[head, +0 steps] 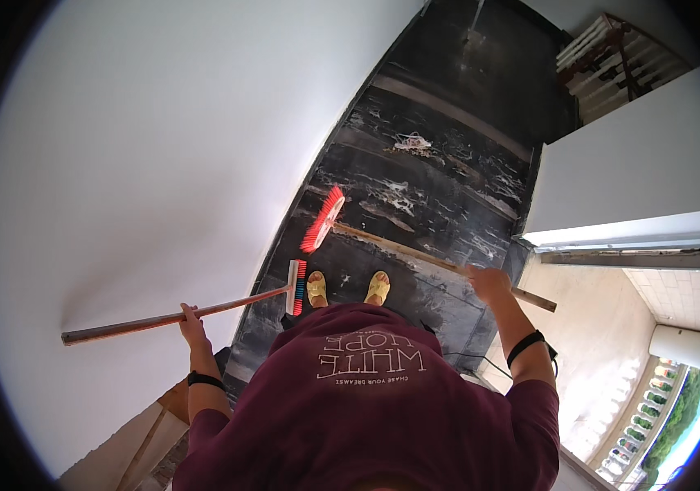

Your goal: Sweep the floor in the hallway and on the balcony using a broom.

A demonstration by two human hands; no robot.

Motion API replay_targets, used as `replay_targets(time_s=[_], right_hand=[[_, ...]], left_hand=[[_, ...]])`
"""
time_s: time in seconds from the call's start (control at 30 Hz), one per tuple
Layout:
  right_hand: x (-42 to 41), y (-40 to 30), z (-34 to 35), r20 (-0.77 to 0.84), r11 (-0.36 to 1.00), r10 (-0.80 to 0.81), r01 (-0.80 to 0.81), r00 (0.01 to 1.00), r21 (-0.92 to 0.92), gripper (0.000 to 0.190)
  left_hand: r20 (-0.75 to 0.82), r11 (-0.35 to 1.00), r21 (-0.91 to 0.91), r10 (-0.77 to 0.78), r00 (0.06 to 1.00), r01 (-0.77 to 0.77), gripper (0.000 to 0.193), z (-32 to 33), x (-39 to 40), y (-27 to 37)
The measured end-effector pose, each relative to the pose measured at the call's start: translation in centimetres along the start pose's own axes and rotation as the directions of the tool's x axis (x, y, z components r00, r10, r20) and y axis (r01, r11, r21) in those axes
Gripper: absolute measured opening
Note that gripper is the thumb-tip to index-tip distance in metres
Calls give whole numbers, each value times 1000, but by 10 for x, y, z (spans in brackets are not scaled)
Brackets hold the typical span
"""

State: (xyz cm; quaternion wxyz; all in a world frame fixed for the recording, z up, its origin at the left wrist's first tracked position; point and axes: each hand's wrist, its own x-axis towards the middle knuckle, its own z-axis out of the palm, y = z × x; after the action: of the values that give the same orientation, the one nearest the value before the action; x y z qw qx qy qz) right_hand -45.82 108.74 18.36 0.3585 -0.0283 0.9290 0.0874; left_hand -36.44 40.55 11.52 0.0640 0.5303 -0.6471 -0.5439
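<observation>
My left hand (193,325) grips the wooden handle of a push broom (239,302). That broom's narrow head (294,287), with red and blue bristles, is beside my left foot; whether it touches the floor I cannot tell. On the other side, my right hand (490,285) is closed around the wooden handle of a second broom (411,250). Its pale, oval head with bright red bristles (324,220) is ahead of my feet, close to the left wall. A small heap of whitish debris (412,142) lies farther ahead on the dark floor (436,202).
A white wall (159,166) runs along my left. To the right are a low white wall (626,166), a doorway and a balustrade (641,423). A stair railing (623,55) stands at the far right. Yellow slippers (378,287) are on my feet, and a dark cable (478,358) hangs beside me.
</observation>
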Motion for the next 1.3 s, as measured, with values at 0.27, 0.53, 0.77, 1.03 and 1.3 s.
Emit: replay_targets(time_s=[0.27, 0.53, 0.77, 1.03, 1.3], right_hand=[[-47, 76, 15, -42, 968, 246, -247, 968, -37, 38], [-164, -23, 84, 127, 889, 302, -327, 945, 322, 45], [-267, -148, 189, 294, 458, 182, -346, 938, 819, 31], [-174, -227, 265, 191, 238, 349, -284, 917, 929, 27], [-49, -206, 169, -128, 554, 384, -117, 914, 825, 24]], left_hand=[[109, 967, -114, 241, 964, -229, 35, 76, -22, 70], [144, 970, -60, 240, 960, -234, 41, 125, 3, 86], [172, 952, 29, 297, 939, -306, 41, 142, 62, 70], [270, 937, 86, 304, 914, -337, 53, 153, 62, 64], [508, 865, 501, -294, 810, 1, 65, 138, 55, 29]])
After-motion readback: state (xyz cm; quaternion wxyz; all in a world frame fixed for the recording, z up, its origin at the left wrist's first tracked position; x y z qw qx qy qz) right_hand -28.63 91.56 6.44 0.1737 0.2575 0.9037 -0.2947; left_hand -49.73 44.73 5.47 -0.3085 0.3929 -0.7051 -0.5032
